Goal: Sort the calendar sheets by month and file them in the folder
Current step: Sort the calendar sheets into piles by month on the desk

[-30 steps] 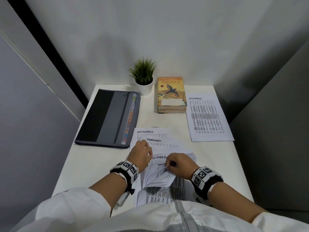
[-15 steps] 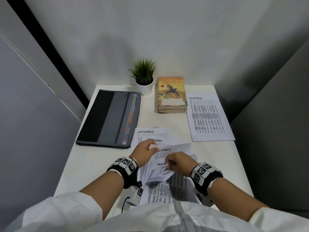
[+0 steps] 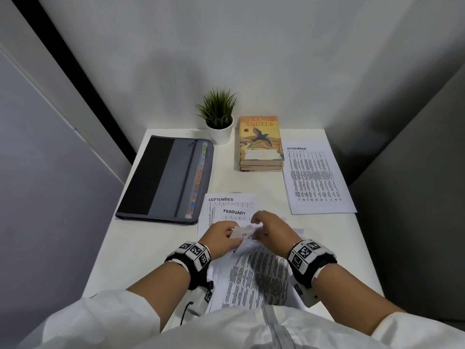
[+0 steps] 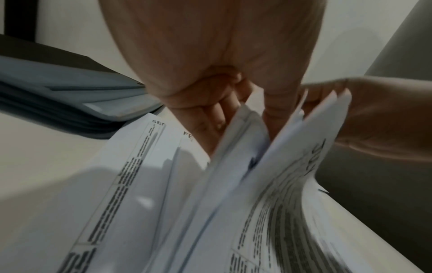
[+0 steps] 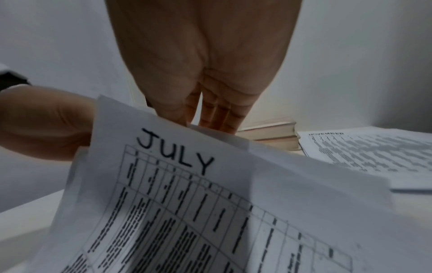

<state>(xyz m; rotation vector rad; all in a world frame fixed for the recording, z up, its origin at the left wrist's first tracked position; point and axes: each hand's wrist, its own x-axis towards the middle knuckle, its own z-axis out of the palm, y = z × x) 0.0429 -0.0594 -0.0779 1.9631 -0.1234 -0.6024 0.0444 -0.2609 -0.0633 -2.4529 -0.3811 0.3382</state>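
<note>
A stack of calendar sheets (image 3: 254, 275) lies at the table's near edge, its far ends lifted and fanned. My left hand (image 3: 232, 233) pinches a bundle of raised sheets (image 4: 243, 140) between thumb and curled fingers. My right hand (image 3: 256, 222) reaches over from the right and pinches the top edges of other raised sheets; the July sheet (image 5: 175, 157) stands right in front of it. The September sheet (image 3: 221, 199) and February sheet (image 3: 234, 212) lie flat beyond the hands. A November sheet (image 3: 317, 177) lies apart at the right. The grey folder (image 3: 166, 180) lies shut at the left.
A potted plant (image 3: 219, 117) and a pile of books (image 3: 260, 144) stand against the back wall. Grey partition walls close in on both sides of the white table (image 3: 141, 245). The folder sits close to the left edge of the sheets.
Both hands have moved away from me along the stack to its far end. The March sheet that showed before is now covered, and more sheet tops are lifted between the hands.
</note>
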